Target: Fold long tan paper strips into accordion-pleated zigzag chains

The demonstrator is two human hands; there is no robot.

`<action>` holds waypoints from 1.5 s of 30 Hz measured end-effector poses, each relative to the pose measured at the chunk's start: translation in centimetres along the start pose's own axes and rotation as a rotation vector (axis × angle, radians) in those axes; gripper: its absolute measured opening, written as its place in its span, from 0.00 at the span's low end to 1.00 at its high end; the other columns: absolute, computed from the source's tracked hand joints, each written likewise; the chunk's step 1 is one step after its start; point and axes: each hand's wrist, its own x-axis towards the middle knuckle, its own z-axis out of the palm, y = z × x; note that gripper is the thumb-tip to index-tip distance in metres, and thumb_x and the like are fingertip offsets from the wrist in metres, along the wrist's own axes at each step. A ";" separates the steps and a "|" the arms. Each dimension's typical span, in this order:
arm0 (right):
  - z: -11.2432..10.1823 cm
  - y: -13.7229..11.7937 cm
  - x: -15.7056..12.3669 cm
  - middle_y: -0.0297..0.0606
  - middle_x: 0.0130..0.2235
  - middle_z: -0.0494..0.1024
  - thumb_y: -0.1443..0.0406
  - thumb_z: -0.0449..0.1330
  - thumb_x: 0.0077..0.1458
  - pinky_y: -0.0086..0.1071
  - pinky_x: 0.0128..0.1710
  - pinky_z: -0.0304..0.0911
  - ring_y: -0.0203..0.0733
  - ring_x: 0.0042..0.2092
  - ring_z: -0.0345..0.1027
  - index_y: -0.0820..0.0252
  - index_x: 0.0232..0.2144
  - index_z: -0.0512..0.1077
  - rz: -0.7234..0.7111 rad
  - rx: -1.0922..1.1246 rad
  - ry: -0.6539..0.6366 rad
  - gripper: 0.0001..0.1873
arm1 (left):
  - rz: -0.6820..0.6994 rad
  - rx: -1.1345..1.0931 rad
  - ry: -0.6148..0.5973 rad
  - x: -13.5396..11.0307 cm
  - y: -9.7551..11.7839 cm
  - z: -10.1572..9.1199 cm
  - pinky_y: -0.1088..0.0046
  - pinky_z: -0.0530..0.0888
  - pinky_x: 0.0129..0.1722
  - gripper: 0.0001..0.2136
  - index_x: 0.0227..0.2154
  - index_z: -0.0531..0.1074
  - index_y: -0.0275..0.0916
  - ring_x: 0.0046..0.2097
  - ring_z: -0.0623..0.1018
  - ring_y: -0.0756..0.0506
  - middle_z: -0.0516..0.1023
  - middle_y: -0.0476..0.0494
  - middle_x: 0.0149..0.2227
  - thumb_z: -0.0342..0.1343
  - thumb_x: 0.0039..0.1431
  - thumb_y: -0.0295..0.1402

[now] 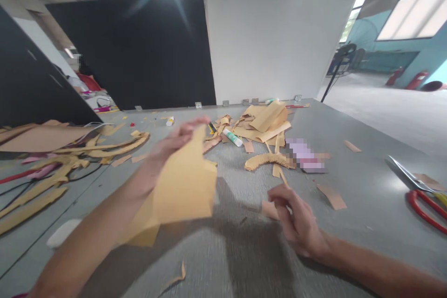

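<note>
My left hand (179, 137), blurred by motion, grips a torn-edged sheet of tan kraft paper (185, 186) by its upper part. The sheet hangs above the grey table, and more of the same paper (145, 230) shows behind my forearm. To the right, my right hand (295, 212) is curled with the fingers drawn together low over the table. A thin paper strip (283, 178) meets its knuckles, and a small brown scrap (270, 210) lies beside its fingertips. Whether either is held is unclear. Beyond it lies a pleated paper arc (267, 160).
Red-handled scissors (426, 205) lie at the right. A glue stick (232, 138), a yellow-black cutter (212, 127) and a paper pile (267, 121) are ahead. Paper strips (52, 177) and cords clutter the left. Upright panels (275, 46) stand at the table's back edge.
</note>
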 end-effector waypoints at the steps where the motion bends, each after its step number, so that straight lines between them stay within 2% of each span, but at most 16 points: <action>1: 0.1 0.1 0.0 0.36 0.38 0.70 0.71 0.46 0.67 0.31 0.35 0.63 0.38 0.35 0.65 0.53 0.46 0.63 0.033 -0.002 0.095 0.11 | -0.110 0.034 -0.095 0.6 -0.9 -0.2 0.78 0.69 0.23 0.27 0.56 0.71 0.46 0.26 0.74 0.52 0.74 0.51 0.28 0.68 0.54 0.42; 2: 0.1 0.2 0.1 0.36 0.38 0.69 0.70 0.47 0.68 0.32 0.36 0.63 0.39 0.35 0.65 0.54 0.46 0.63 0.080 -0.003 0.170 0.09 | -0.212 0.072 -0.182 1.3 -2.0 -0.3 0.78 0.70 0.25 0.24 0.53 0.73 0.44 0.28 0.74 0.51 0.74 0.50 0.29 0.69 0.53 0.39; 4: 0.3 0.5 0.3 0.37 0.39 0.69 0.67 0.47 0.69 0.31 0.34 0.63 0.40 0.36 0.66 0.54 0.46 0.63 0.169 -0.005 0.251 0.08 | -0.289 0.124 -0.166 2.7 -3.9 -0.4 0.78 0.72 0.29 0.22 0.48 0.77 0.42 0.34 0.76 0.50 0.77 0.46 0.36 0.71 0.49 0.34; 7: 0.3 0.8 0.8 0.37 0.38 0.71 0.67 0.47 0.69 0.32 0.34 0.63 0.40 0.36 0.68 0.55 0.45 0.64 0.224 -0.027 0.185 0.08 | -0.333 0.251 -0.095 3.6 -4.9 -0.2 0.79 0.68 0.26 0.15 0.39 0.80 0.38 0.34 0.75 0.50 0.78 0.42 0.41 0.72 0.48 0.33; 10: -0.1 0.1 1.2 0.40 0.43 0.74 0.63 0.53 0.67 0.38 0.45 0.65 0.44 0.43 0.70 0.55 0.54 0.64 0.196 0.033 -0.053 0.14 | -0.273 0.201 -0.191 2.6 -3.6 0.7 0.78 0.70 0.29 0.11 0.40 0.82 0.38 0.33 0.75 0.50 0.78 0.43 0.35 0.67 0.56 0.36; 13: -0.7 -2.0 1.5 0.48 0.59 0.69 0.54 0.68 0.56 0.47 0.59 0.59 0.53 0.60 0.63 0.54 0.66 0.54 0.133 0.250 -0.362 0.42 | -0.172 0.080 -0.241 1.1 -1.7 2.7 0.77 0.72 0.32 0.11 0.38 0.82 0.41 0.35 0.77 0.50 0.79 0.45 0.37 0.71 0.51 0.34; 15: -0.9 -3.9 1.5 0.46 0.58 0.72 0.53 0.71 0.53 0.50 0.62 0.56 0.54 0.60 0.64 0.53 0.58 0.67 0.182 0.356 -0.541 0.34 | -0.167 0.030 -0.229 0.6 -1.0 3.9 0.77 0.74 0.32 0.16 0.39 0.82 0.41 0.36 0.78 0.49 0.79 0.46 0.39 0.73 0.45 0.30; 18: -0.7 -6.4 1.4 0.43 0.49 0.77 0.54 0.68 0.57 0.43 0.55 0.65 0.47 0.51 0.71 0.57 0.48 0.73 0.392 0.717 -0.500 0.20 | -0.129 -0.068 -0.047 0.8 -1.2 4.6 0.75 0.76 0.38 0.24 0.51 0.77 0.45 0.38 0.80 0.49 0.80 0.48 0.40 0.71 0.49 0.29; 21: -0.3 -7.9 1.0 0.41 0.42 0.78 0.55 0.65 0.61 0.37 0.47 0.70 0.42 0.45 0.75 0.61 0.41 0.73 0.579 0.988 -0.512 0.15 | -0.097 -0.139 0.111 1.5 -2.3 4.5 0.71 0.77 0.45 0.20 0.50 0.76 0.43 0.42 0.80 0.47 0.81 0.46 0.43 0.69 0.53 0.29; 23: -0.1 -8.2 0.9 0.39 0.37 0.78 0.53 0.64 0.62 0.31 0.34 0.73 0.38 0.35 0.76 0.61 0.41 0.72 0.675 1.078 -0.524 0.17 | -0.107 -0.138 0.127 1.6 -3.0 4.8 0.72 0.76 0.45 0.13 0.43 0.78 0.40 0.44 0.80 0.47 0.82 0.45 0.42 0.68 0.55 0.32; 25: 0.2 -8.2 0.8 0.37 0.33 0.77 0.51 0.63 0.61 0.25 0.23 0.69 0.34 0.27 0.73 0.62 0.42 0.71 0.741 1.115 -0.543 0.20 | -0.188 -0.140 0.044 1.3 -3.5 5.5 0.70 0.76 0.45 0.13 0.44 0.78 0.39 0.46 0.80 0.45 0.82 0.42 0.44 0.67 0.57 0.36; 27: 0.4 -7.9 0.6 0.36 0.31 0.76 0.50 0.64 0.60 0.24 0.21 0.68 0.33 0.24 0.72 0.62 0.43 0.70 0.768 1.114 -0.559 0.22 | -0.277 -0.112 -0.043 0.9 -3.8 6.5 0.70 0.76 0.45 0.19 0.50 0.76 0.41 0.48 0.80 0.44 0.81 0.40 0.49 0.68 0.55 0.33; 30: 0.9 -7.4 0.3 0.35 0.31 0.77 0.52 0.64 0.60 0.24 0.22 0.69 0.34 0.25 0.73 0.62 0.42 0.70 0.773 1.050 -0.577 0.20 | -0.237 -0.083 -0.048 0.7 -3.7 6.9 0.70 0.76 0.43 0.20 0.51 0.76 0.40 0.46 0.81 0.44 0.81 0.39 0.48 0.68 0.55 0.33; 37: 1.4 -7.3 -0.6 0.34 0.32 0.78 0.64 0.56 0.64 0.19 0.18 0.57 0.27 0.21 0.63 0.60 0.39 0.70 0.807 0.699 -0.740 0.05 | -0.104 0.397 0.215 1.6 -1.8 2.0 0.73 0.74 0.29 0.10 0.42 0.80 0.37 0.33 0.80 0.45 0.83 0.40 0.39 0.62 0.59 0.34; 41: 1.2 -7.7 -0.5 0.34 0.31 0.81 0.73 0.55 0.58 0.21 0.23 0.57 0.29 0.24 0.65 0.60 0.38 0.75 0.578 0.433 -0.829 0.10 | -0.055 0.516 0.228 1.4 -0.1 0.0 0.72 0.76 0.30 0.10 0.41 0.80 0.38 0.38 0.82 0.42 0.83 0.41 0.39 0.60 0.57 0.31; 45: 1.1 -7.6 -0.5 0.31 0.30 0.81 0.75 0.57 0.56 0.23 0.28 0.61 0.34 0.30 0.71 0.57 0.36 0.77 0.335 0.256 -0.821 0.12 | 0.055 0.741 0.361 1.1 1.0 -1.0 0.73 0.74 0.31 0.09 0.38 0.80 0.37 0.39 0.81 0.41 0.83 0.42 0.38 0.57 0.56 0.29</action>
